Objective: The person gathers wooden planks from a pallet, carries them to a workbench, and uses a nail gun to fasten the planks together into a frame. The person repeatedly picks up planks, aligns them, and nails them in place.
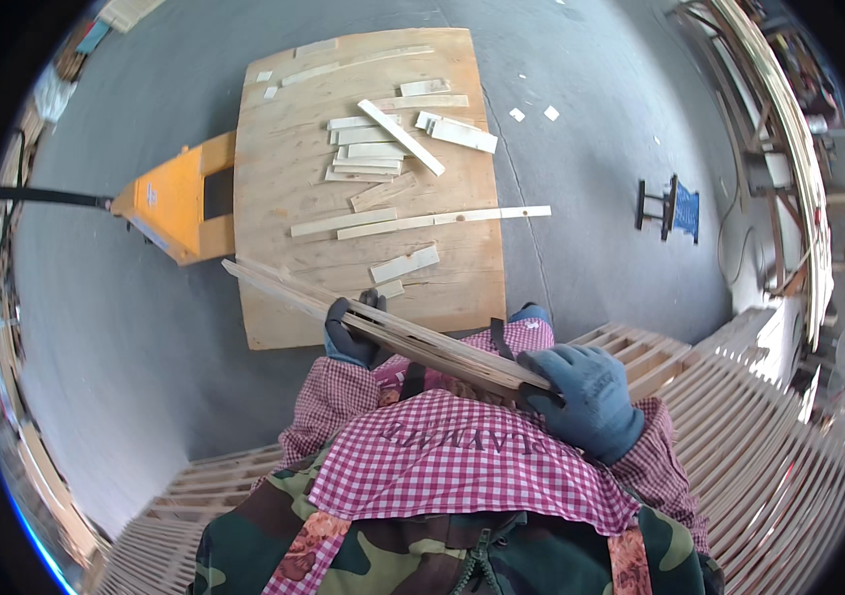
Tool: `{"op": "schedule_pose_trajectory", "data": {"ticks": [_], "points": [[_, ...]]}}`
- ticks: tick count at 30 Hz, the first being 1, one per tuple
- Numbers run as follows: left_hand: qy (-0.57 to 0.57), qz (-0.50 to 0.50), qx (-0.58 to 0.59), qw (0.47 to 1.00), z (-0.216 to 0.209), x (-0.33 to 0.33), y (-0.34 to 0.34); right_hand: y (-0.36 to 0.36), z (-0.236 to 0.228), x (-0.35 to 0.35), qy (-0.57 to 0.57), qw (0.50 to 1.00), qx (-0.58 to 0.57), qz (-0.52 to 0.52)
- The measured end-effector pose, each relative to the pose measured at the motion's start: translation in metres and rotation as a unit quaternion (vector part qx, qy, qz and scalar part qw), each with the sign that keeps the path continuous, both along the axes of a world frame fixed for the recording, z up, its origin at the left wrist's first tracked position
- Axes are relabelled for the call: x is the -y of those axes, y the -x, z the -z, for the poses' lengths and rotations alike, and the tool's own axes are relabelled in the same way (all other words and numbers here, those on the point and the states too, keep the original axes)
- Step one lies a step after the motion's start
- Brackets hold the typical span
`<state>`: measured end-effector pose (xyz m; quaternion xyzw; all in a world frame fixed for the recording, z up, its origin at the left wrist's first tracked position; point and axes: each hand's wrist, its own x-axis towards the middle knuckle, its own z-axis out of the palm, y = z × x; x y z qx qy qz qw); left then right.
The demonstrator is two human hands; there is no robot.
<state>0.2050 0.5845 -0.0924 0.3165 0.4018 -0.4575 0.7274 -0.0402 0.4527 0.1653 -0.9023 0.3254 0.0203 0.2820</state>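
A bundle of long, thin wooden strips (422, 342) slants across in front of my body, its far end up to the left over the plywood sheet (274, 198). My left hand (353, 329), in a dark-coated blue glove, is wrapped round the bundle near its middle. At the near right end, my right hand (584, 395) grips the strips in a blue-grey glove, thumb underneath. How many strips there are I cannot tell. On the plywood ahead lie several loose pieces of wood, among them a long lath (442, 221) and a short board (403, 263).
A yellow pallet jack (169, 206) reaches under the plywood from the left. Slatted wooden stacks (769, 436) stand close by on my right and behind left. A small blue stool (680, 208) is on the grey floor, with long timber (789, 129) along the right side.
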Motion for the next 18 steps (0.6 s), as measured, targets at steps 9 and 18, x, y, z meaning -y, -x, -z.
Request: {"op": "schedule_pose_trajectory", "data": {"ticks": [9,18], "points": [[-0.089,-0.067,-0.011,0.994,0.063,0.102,0.079,0.12,0.028,0.185,-0.093,0.992,-0.082,0.013],[-0.196,-0.071,0.013,0.978,0.064,0.288,0.24,0.264,0.083,0.425,-0.168,0.914,-0.358,-0.088]]}}
